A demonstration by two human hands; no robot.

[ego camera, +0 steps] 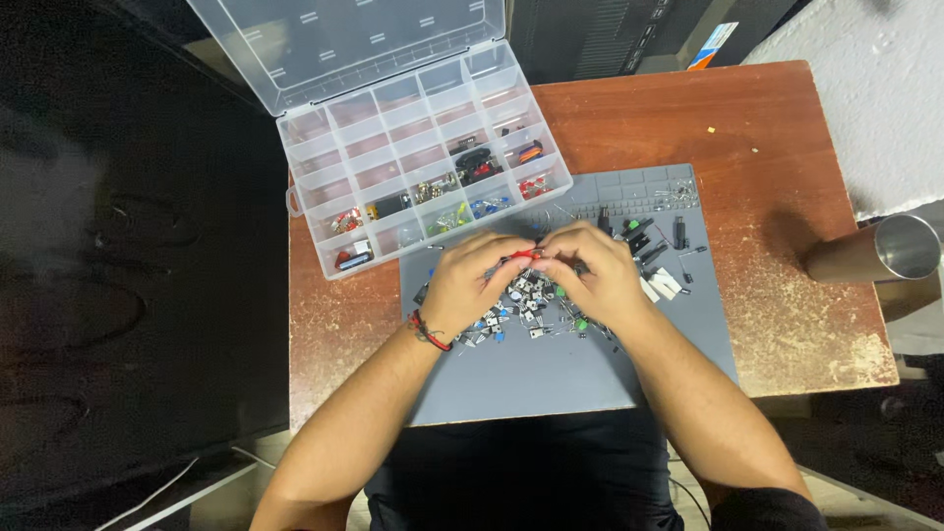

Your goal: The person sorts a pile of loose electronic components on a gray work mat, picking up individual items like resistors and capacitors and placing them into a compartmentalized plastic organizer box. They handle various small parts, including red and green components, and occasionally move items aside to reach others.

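A worn reddish-brown desk (787, 197) stands in a dark room, with one grey work mat (590, 383) laid on it. Just above the mat's middle, one small red part (524, 255) sits pinched between both hands. The left hand (470, 280) closes its fingertips on the part's left end, and the right hand (595, 273) closes its fingertips on the right end, so the two hands meet over the mat. The left wrist wears one red and black bracelet (429, 331). Directly beneath the hands, on the mat, lies one loose heap of small electronic parts (526, 310), too many and too small to count. A few black parts (649, 241) lie on the mat to the right of the hands. Off the mat's upper left corner rests one clear plastic compartment box (413, 177) with its lid open; several of its lower compartments hold small coloured parts. Far to the right of the mat, at the desk's edge, stands one metal cup (905, 246).
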